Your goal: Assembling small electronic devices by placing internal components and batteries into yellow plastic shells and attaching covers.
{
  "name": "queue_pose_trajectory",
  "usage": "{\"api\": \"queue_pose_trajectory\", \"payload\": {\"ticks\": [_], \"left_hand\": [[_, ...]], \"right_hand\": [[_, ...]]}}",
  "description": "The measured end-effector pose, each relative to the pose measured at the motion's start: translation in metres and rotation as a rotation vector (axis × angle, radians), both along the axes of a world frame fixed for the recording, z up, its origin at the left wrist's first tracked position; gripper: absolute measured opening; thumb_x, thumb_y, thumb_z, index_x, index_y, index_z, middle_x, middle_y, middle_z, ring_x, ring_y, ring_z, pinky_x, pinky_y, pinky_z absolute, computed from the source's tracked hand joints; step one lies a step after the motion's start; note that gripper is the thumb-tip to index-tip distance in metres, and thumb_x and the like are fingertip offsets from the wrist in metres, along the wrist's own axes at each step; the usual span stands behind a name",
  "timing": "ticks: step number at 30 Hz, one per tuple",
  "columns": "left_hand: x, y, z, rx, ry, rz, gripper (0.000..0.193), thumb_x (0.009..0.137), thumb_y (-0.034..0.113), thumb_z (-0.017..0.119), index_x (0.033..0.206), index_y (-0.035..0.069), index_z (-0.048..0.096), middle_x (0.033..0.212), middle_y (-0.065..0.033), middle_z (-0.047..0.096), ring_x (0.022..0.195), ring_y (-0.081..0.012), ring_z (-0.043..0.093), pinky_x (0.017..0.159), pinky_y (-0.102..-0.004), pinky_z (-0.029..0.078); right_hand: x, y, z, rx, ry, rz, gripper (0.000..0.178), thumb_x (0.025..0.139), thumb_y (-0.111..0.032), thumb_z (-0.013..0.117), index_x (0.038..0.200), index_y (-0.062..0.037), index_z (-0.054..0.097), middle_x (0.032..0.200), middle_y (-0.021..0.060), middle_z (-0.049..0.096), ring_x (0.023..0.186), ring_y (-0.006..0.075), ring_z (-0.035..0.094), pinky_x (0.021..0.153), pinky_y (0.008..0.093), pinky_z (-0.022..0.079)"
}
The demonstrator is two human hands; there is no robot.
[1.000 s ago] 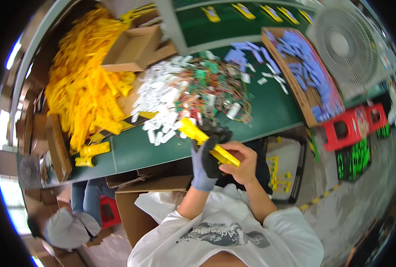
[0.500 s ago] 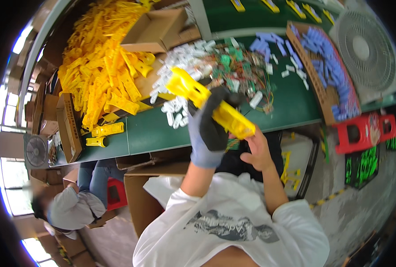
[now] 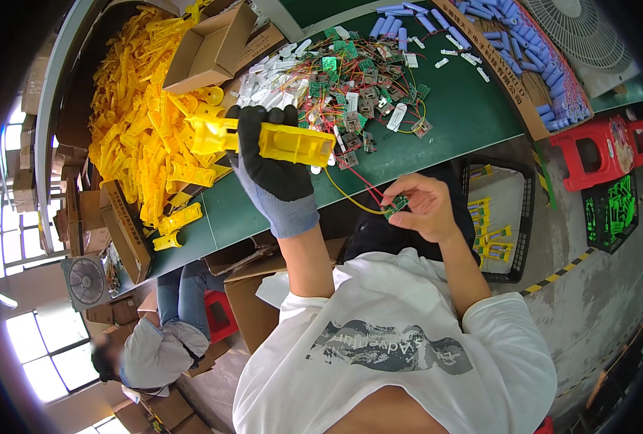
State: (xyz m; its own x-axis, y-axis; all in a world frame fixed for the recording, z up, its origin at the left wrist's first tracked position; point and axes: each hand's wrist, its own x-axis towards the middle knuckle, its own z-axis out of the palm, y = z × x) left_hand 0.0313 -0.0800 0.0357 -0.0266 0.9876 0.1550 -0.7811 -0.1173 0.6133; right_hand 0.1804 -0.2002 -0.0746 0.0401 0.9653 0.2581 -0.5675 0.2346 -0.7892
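Note:
My left hand (image 3: 281,177), in a black-and-grey glove, is wrapped round a long yellow plastic housing (image 3: 296,146), held above the table's near edge with its hollow side showing. Lower and to the right, my bare right hand (image 3: 435,208) pinches a small green circuit board (image 3: 396,206) between thumb and fingers. Red and yellow wires (image 3: 350,195) run from this board up to the right end of the housing; where they join it is too small to tell. Behind the housing lies a tangled heap of wired circuit boards (image 3: 365,94), with white plastic pieces (image 3: 263,87) beside it.
A big pile of yellow housings (image 3: 140,123) covers the table's left, by an open cardboard box (image 3: 209,50). Blue-violet cylindrical cells fill a carton (image 3: 495,61) at right. A black crate (image 3: 527,224) and red stool (image 3: 585,155) stand below. Another person (image 3: 166,347) sits at left.
My left hand has moved left with the housing, which now lies more level. My right hand has come away from the housing's end and holds the circuit board, wires stretched between. The view has shifted.

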Motion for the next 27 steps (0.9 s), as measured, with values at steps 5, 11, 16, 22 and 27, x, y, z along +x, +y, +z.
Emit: {"api": "queue_pose_trajectory", "payload": {"ticks": [5, 11, 16, 22, 27], "left_hand": [[0.001, -0.012, 0.000, 0.145, 0.431, 0.228, 0.023, 0.091, 0.008, 0.057, 0.110, 0.003, 0.046, 0.091, -0.0100, 0.058, 0.079, -0.0204, 0.063, 0.077, -0.0398, 0.054], [-0.026, -0.038, -0.065, 0.317, 1.026, 0.038, 0.053, 0.075, -0.003, 0.068, 0.122, 0.002, 0.044, 0.102, -0.0127, 0.061, 0.095, -0.0243, 0.060, 0.086, -0.0355, 0.048], [-0.010, -0.052, -0.056, 0.485, 1.180, -0.352, 0.034, 0.065, -0.002, 0.073, 0.097, 0.000, 0.063, 0.097, -0.0140, 0.064, 0.090, -0.0313, 0.059, 0.080, -0.0367, 0.047], [-0.029, -0.085, -0.135, 0.019, 1.098, -0.224, 0.060, 0.070, -0.002, 0.076, 0.122, 0.000, 0.047, 0.111, -0.0113, 0.060, 0.099, -0.0197, 0.059, 0.088, -0.0329, 0.048], [-0.012, -0.079, -0.142, -0.350, 0.650, -0.207, 0.053, 0.076, -0.007, 0.069, 0.123, 0.001, 0.045, 0.111, -0.0119, 0.059, 0.096, -0.0200, 0.062, 0.086, -0.0325, 0.052]], "right_hand": [[0.017, 0.000, 0.019, -0.074, 0.032, -0.036, 0.033, 0.073, 0.002, 0.075, 0.102, 0.0036, 0.061, 0.077, 0.0069, 0.064, 0.064, 0.0100, 0.062, 0.056, 0.0207, 0.048], [0.004, 0.004, 0.025, -0.317, 0.075, -0.213, 0.024, 0.087, -0.013, 0.068, 0.068, -0.0051, 0.055, 0.055, 0.0003, 0.056, 0.038, 0.0024, 0.046, 0.034, 0.0163, 0.032], [-0.011, 0.013, 0.013, -0.454, -0.032, -0.240, 0.037, 0.090, -0.024, 0.066, 0.060, -0.0083, 0.050, 0.052, -0.0033, 0.050, 0.038, 0.0018, 0.044, 0.034, 0.0176, 0.030], [-0.002, 0.015, 0.007, -0.432, -0.125, -0.160, 0.040, 0.092, -0.028, 0.062, 0.061, -0.0083, 0.048, 0.056, -0.0041, 0.049, 0.044, 0.0002, 0.043, 0.040, 0.0177, 0.031], [0.014, 0.010, 0.007, -0.305, -0.151, -0.052, 0.019, 0.091, -0.017, 0.063, 0.079, -0.0037, 0.057, 0.073, -0.0022, 0.054, 0.062, 0.0024, 0.050, 0.057, 0.0183, 0.043]]}}
